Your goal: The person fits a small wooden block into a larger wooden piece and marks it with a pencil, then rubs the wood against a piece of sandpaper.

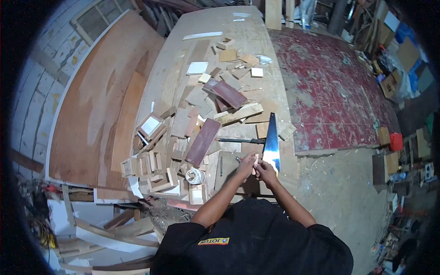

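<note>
Both hands were out over the near end of the workbench (213,55), pretty much touching; the left hand (247,166) had its fingers curled in, pinching a small pale wooden piece (256,160), and the right hand (266,172) was closed on the same bit from the other side. Some small dark thing poked out by the left hand too; too tiny to tell what it was.

The handsaw (272,142) lay just beyond the right hand, blade shiny, teeth showing along the lower part; a dark bar (240,140) ran across to it from the left. A thin dark stick (221,166) sat on a flat board (228,170) left of the hands; further left was an open clear jar (195,176), with little wooden frames (160,178) heaped around it.

Two maroon-faced blocks (203,142) rested among the offcuts, one near the jar and one further up; loads of wood scraps (227,56) were scattered past them.
</note>
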### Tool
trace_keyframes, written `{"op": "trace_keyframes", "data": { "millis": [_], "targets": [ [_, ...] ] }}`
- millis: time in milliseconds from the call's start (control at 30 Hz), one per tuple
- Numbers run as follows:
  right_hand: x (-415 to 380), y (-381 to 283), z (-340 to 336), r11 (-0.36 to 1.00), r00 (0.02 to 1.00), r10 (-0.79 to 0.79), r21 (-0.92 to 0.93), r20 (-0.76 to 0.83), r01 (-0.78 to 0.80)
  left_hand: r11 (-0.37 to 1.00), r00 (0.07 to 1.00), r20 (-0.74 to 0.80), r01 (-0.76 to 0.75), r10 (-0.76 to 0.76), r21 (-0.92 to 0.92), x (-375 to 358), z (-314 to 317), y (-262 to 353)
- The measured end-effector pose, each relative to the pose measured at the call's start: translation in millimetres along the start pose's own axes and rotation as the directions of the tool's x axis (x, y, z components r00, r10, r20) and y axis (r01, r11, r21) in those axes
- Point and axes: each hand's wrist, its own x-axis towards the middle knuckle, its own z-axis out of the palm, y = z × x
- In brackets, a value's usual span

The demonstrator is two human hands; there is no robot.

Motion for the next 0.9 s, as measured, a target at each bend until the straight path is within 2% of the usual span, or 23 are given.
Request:
{"op": "trace_keyframes", "data": {
  "millis": [33, 67, 133, 167, 200, 233, 267, 300, 333, 400, 433, 500, 567, 633, 733, 767, 800, 867, 900],
  "targets": [
    [-1, 0, -8, 1.0, 1.0, 0.019, 0.017, -0.023, -0.018, 0.995, 0.997, -0.012, -0.069, 0.071, 0.072, 20, -2, -27],
    [-1, -1, -14, 0.999, 0.998, 0.036, 0.036, -0.045, -0.035, 0.971, 0.996, -0.035, -0.072, 0.082, 0.227, 38, -11, -40],
    [0, 1, -24, 0.995, 0.984, -0.09, 0.038, -0.156, 0.097, 0.874, 0.993, -0.053, -0.066, 0.105, 0.481, 77, -50, -38],
    [-4, -2, -30, 0.994, 0.98, -0.093, 0.046, -0.175, 0.103, 0.814, 0.993, -0.049, -0.06, 0.107, 0.577, 96, -78, -31],
    [-8, -6, -38, 0.993, 0.975, -0.093, 0.056, -0.2, 0.106, 0.71, 0.938, -0.303, 0.097, 0.169, 0.698, 103, -96, -26],
    [-9, -4, -47, 0.99, 0.972, -0.129, 0.035, -0.196, 0.139, 0.595, 0.815, -0.51, 0.273, 0.274, 0.756, 112, -114, -19],
    [-15, -8, -50, 0.985, 0.965, -0.119, 0.092, -0.234, 0.144, 0.464, 0.826, -0.497, 0.561, -0.264, 0.686, 101, -133, 47],
    [-23, -17, -52, 0.983, 0.962, -0.118, 0.11, -0.245, 0.149, 0.446, 0.739, -0.673, 0.592, 0.032, 0.671, 111, -155, 15],
    [-31, -24, -54, 0.979, 0.96, -0.119, 0.128, -0.252, 0.156, 0.469, 0.597, -0.802, 0.702, 0.021, 0.535, 109, -163, 28],
    [-42, -27, -59, 0.968, 0.95, -0.143, 0.161, -0.277, 0.192, 0.268, 0.686, -0.719, 0.717, -0.11, 0.644, 110, -189, 37],
    [-46, -26, -61, 0.959, 0.949, -0.165, 0.182, -0.269, 0.218, 0.258, 0.704, -0.702, 0.701, -0.104, 0.665, 115, -198, 39],
    [-52, -21, -67, 0.944, 0.938, -0.187, 0.21, -0.293, 0.254, 0.248, 0.733, -0.654, 0.679, -0.185, 0.691, 121, -205, 42],
    [-60, -14, -69, 0.928, 0.929, -0.206, 0.24, -0.308, 0.286, 0.214, 0.749, -0.646, 0.662, -0.147, 0.718, 118, -200, 41],
    [-71, -17, -71, 0.936, 0.933, -0.138, 0.264, -0.333, 0.233, 0.18, 0.756, -0.65, 0.652, -0.077, 0.737, 111, -192, 46],
    [-79, -9, -73, 0.932, 0.912, -0.175, 0.235, -0.372, 0.275, 0.142, 0.76, -0.649, 0.64, 0.033, 0.755, 104, -186, 51],
    [-83, -5, -75, 0.924, 0.915, -0.141, 0.282, -0.379, 0.259, 0.165, 0.793, -0.595, 0.574, 0.131, 0.802, 101, -189, 46],
    [-87, -2, -75, 0.922, 0.914, -0.147, 0.283, -0.378, 0.265, 0.165, 0.792, -0.594, 0.573, 0.139, 0.803, 107, -196, 39],
    [-92, 5, -76, 0.864, 0.897, -0.156, 0.384, -0.413, 0.326, 0.305, 0.825, -0.564, 0.527, 0.041, 0.793, 114, -206, 33],
    [-95, 5, -78, 0.874, 0.891, -0.153, 0.363, -0.428, 0.324, 0.307, 0.823, -0.566, 0.527, 0.05, 0.792, 106, -199, 42]
  ]
}}
